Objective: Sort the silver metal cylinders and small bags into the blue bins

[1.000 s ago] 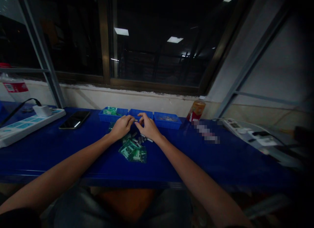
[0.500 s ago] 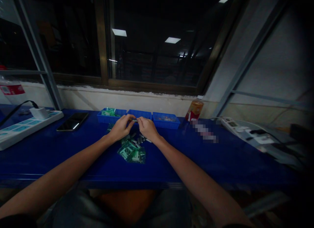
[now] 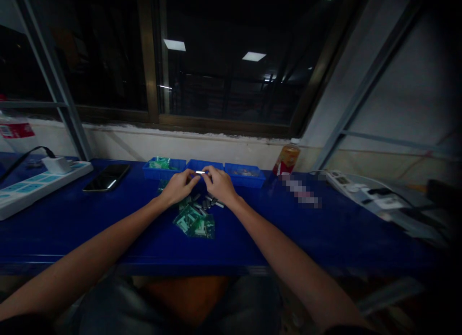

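Note:
Between my two hands is a small, shiny, bar-shaped metal piece (image 3: 200, 172), lying level. My left hand (image 3: 179, 186) pinches its left end with thumb and forefinger. At the other end the fingers of my right hand (image 3: 219, 185) are closed on it. Below the hands lie several loose metal pieces (image 3: 207, 203) of like shape. Nearer to me are small green-tinted clear bags (image 3: 195, 222) with pale and metallic parts inside. Just behind the hands stands the middle blue bin (image 3: 206, 165); what it holds is hidden.
A left blue bin (image 3: 149, 172) holds green bags; a right blue bin (image 3: 249, 180) holds small parts. On the blue table (image 3: 119, 229) lie a phone (image 3: 107, 177) and a power strip (image 3: 43, 188). A drink bottle (image 3: 287, 158) and another power strip (image 3: 355, 195) stand right.
The metal piece shows more between my fingertips and catches the light. My right hand has shifted slightly up and its fingers have changed position. The bags and bins stay put.

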Demonstrator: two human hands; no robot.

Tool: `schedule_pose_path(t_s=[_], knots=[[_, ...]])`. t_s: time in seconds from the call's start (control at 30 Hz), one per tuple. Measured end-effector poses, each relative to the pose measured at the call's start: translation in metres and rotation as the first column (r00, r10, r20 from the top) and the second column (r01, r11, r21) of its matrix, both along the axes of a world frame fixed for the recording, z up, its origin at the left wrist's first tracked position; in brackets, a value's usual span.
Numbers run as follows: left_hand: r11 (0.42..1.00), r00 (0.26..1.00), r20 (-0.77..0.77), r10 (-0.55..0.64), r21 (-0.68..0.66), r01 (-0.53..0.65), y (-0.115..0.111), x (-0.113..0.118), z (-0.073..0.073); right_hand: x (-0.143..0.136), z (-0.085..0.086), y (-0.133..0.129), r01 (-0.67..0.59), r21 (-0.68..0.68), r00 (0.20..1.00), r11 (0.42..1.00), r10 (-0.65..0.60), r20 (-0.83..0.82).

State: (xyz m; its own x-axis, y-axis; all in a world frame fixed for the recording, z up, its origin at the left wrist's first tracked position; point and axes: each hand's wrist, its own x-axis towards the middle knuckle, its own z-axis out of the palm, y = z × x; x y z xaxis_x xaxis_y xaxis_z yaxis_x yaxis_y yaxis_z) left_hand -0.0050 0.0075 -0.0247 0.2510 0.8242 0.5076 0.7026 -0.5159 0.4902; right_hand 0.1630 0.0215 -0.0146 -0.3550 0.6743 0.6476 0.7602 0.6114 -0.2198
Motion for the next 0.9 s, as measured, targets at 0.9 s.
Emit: schedule_pose_path(t_s=[0.9], knots=[[0.987,0.991,-0.013,-0.133,0.090,0.134,0.007,-0.002,-0.011,-0.011,-0.016,-0.004,-0.094,-0.077,0.977,0.993,0.107,0.187]])
